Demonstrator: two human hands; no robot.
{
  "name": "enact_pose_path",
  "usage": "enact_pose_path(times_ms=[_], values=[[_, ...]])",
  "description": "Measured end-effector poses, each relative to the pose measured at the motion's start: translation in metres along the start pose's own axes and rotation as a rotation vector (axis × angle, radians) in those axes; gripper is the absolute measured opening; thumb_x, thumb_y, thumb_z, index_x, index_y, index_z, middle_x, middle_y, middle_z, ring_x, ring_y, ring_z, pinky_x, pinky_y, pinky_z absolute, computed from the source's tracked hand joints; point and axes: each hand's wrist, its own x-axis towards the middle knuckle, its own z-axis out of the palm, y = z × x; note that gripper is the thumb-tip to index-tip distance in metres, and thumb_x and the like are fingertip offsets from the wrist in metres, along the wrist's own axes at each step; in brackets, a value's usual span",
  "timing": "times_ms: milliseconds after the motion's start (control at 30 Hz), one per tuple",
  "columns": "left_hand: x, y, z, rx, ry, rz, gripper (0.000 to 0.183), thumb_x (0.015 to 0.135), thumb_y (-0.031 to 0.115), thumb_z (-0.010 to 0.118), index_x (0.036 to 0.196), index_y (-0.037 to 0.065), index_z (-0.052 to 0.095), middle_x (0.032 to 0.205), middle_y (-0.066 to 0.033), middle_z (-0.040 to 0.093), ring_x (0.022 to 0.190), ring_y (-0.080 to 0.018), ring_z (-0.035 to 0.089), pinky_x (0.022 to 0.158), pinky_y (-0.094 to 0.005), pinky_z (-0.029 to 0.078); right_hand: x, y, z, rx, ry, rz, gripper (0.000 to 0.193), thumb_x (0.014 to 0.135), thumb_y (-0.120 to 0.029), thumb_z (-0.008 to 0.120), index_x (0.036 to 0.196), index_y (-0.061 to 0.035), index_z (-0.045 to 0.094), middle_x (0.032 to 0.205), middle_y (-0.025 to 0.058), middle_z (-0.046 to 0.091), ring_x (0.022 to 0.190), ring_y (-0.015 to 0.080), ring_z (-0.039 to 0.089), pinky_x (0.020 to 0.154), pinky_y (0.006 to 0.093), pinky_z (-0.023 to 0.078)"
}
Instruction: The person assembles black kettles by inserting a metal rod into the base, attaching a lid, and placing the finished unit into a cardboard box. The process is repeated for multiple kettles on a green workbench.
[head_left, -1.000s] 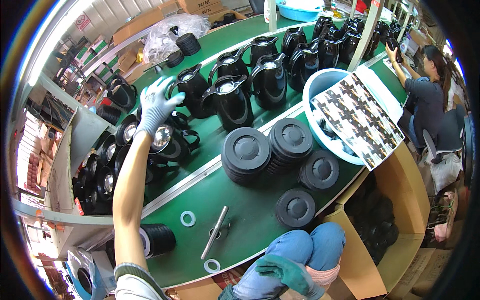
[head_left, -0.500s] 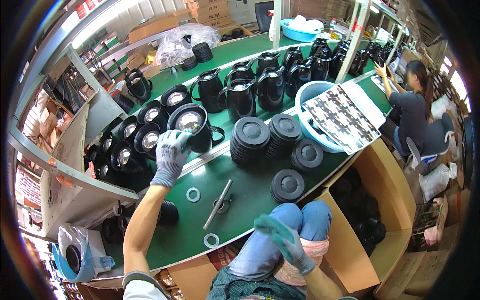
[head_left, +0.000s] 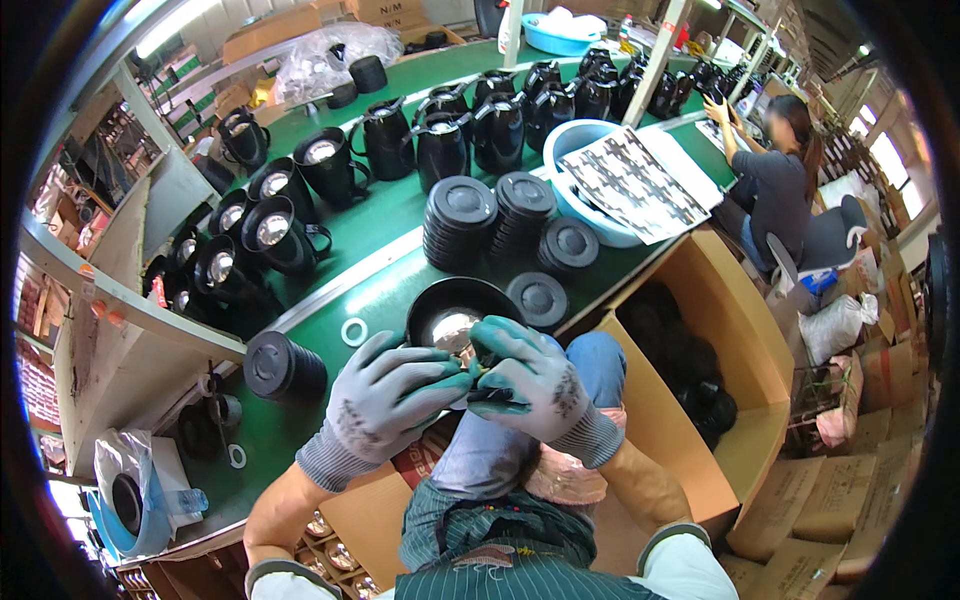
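Observation:
Directly in front of me, at the green bench's near edge, is a black thermos jug body (head_left: pixel 425 312) without its lid, its open mouth facing me and a silver liner (head_left: pixel 455 332) showing inside. My left hand (head_left: pixel 395 400), in a grey-green glove, is closed at the near left of its rim. My right hand (head_left: pixel 535 385), gloved alike, curls its fingers at the near right of the rim. The fingertips of both hands almost meet, and whether a small part sits between them is hidden. A white ring (head_left: pixel 354 332) lies just left of the jug.
Stacked round black lids (head_left: pixel 460 215) stand beyond the jug, more (head_left: pixel 285 365) to the left. Lidless jugs (head_left: pixel 275 235) line the far left; lidded jugs (head_left: pixel 443 150) stand behind. Right are a blue basin (head_left: pixel 590 215) and an open carton (head_left: pixel 760 400). A co-worker (head_left: pixel 780 180) sits far right.
The lidless jug by my left hand has come from the row to the bench's near edge. My right hand has risen from my lap to it. The view has shifted.

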Motion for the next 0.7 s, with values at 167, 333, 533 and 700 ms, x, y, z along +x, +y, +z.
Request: enact_pose_path(times_ms=[167,333,533,700], values=[[-0.069,-0.013,0.062,-0.692,0.592,-0.85,0.046,0.095,0.01,0.069,0.137,-0.004,0.06,0.136,-0.0156,0.066,0.122,-0.0282,0.065,0.106,-0.0433,0.051,-0.046,-0.006,-0.012,0.402,0.287,0.216,0.047,0.062,-0.004,0.1,0.098,0.0013,0.07,0.144,0.0288,0.06,0.13,0.0373,0.064,0.106,0.0437,0.053],[-0.112,-0.009,0.134,-1.125,0.01,-0.763,0.057,0.105,0.02,0.061,0.155,0.001,0.042,0.156,-0.0166,0.049,0.138,-0.0282,0.053,0.118,-0.0408,0.045,-0.058,-0.012,0.0,0.629,0.206,0.228,0.044,0.065,-0.02,0.099,0.098,-0.0032,0.074,0.144,0.027,0.06,0.137,0.0402,0.059,0.111,0.0467,0.051],[-0.134,-0.021,0.163,-0.999,-0.065,-0.586,0.059,0.1,0.022,0.069,0.152,0.005,0.047,0.15,-0.0156,0.056,0.135,-0.0291,0.057,0.117,-0.0426,0.045,-0.053,-0.022,0.014,0.592,-0.047,0.085,0.047,0.071,-0.024,0.096,0.11,-0.0105,0.074,0.15,0.0266,0.054,0.146,0.0443,0.047,0.119,0.0512,0.041],[-0.132,-0.041,0.178,-0.955,0.106,-0.718,0.054,0.095,0.021,0.075,0.143,0.005,0.056,0.142,-0.0141,0.061,0.129,-0.0285,0.06,0.113,-0.0432,0.047,-0.018,0.061,0.019,0.556,0.106,0.533,0.068,0.082,-0.039,0.087,0.135,-0.0016,0.064,0.143,0.0175,0.061,0.136,0.0351,0.056,0.113,0.0436,0.046]])
